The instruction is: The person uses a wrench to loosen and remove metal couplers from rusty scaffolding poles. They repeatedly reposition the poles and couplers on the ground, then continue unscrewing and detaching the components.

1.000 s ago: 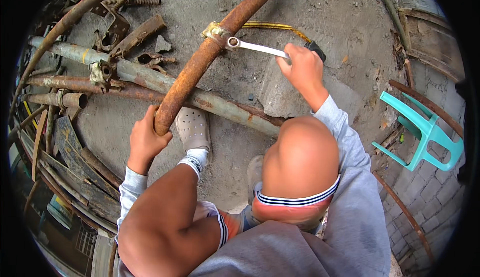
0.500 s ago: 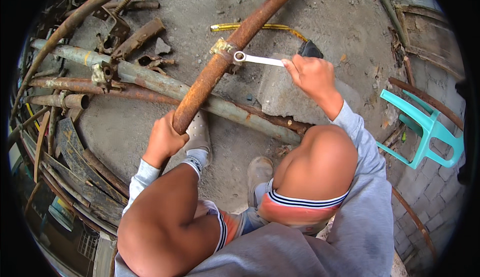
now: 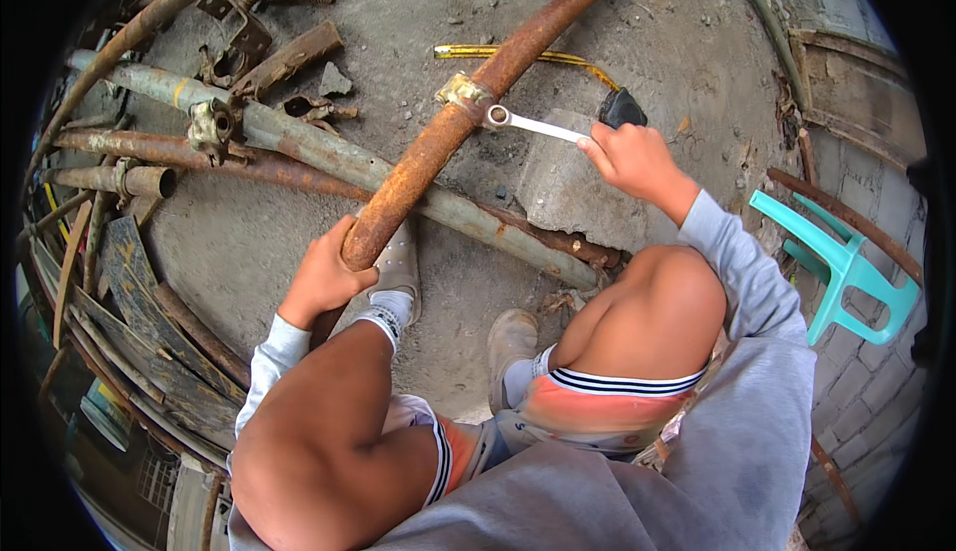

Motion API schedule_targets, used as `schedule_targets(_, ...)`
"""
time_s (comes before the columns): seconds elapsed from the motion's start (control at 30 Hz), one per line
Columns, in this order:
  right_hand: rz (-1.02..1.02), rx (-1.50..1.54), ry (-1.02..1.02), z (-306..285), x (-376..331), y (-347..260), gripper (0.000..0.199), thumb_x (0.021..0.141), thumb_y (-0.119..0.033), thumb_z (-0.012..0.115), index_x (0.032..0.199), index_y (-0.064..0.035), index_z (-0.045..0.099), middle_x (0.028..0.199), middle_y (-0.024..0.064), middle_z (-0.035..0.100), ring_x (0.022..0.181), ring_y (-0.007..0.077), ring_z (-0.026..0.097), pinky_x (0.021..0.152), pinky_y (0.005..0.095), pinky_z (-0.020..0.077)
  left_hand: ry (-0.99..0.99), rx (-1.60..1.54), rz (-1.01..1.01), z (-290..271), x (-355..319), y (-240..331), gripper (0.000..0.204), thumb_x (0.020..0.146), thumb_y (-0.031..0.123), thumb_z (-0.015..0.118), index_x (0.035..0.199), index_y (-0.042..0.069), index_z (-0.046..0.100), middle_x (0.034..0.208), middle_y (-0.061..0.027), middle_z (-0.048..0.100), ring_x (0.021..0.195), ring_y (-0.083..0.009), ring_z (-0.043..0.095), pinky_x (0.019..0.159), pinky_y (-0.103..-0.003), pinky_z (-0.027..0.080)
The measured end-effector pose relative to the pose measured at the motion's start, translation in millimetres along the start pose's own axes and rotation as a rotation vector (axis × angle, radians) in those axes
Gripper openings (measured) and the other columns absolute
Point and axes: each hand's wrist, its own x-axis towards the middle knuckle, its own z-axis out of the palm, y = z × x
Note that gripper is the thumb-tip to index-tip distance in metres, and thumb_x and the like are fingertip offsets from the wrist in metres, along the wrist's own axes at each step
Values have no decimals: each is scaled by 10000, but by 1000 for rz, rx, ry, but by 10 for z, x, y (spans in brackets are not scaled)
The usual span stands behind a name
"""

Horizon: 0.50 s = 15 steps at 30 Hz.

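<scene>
My left hand point(image 3: 327, 270) is wrapped round the near end of a rusty pipe point(image 3: 423, 165), which slants up and away to the right. A metal clamp point(image 3: 464, 91) sits around this pipe about midway. My right hand point(image 3: 637, 160) grips the far end of a silver combination wrench point(image 3: 543, 127); its ring end is at the clamp's right side, where a bolt or nut seems to be. Beneath the rusty pipe lies a long grey pipe point(image 3: 468, 225), crossing it.
A tape measure point(image 3: 622, 108) with its yellow blade out lies beyond the wrench, beside a concrete slab point(image 3: 563, 178). Another clamp point(image 3: 211, 128) and several rusty pipes and scraps fill the left. A turquoise plastic stool point(image 3: 846, 272) lies tipped at the right.
My right hand and the wrench's handle end have swung slightly right and nearer me. The left hand keeps its grip on the rusty pipe. The whole view has shifted a little.
</scene>
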Motion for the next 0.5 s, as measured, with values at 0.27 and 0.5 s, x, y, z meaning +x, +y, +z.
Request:
schedule_targets(0.27, 375, 1074, -849, -66, 325, 333, 356, 1079, -317, 517, 787, -113, 513, 569, -29, 419, 463, 82, 402, 456, 325, 365, -50, -17, -111, -146, -605, -427, 541, 728, 231, 832, 1144, -46, 624, 902, -265, 699, 868, -364, 717, 802, -423, 545)
schedule_targets(0.5, 759, 1914, -981, 269, -134, -439, 471, 1099, -538, 365, 814, -163, 380, 582, -82, 248, 461, 56, 234, 437, 267, 231, -45, -170, -256, -72, -587, -339, 404, 752, 141, 780, 1084, -60, 667, 868, -189, 710, 802, -202, 666, 778, -384, 535)
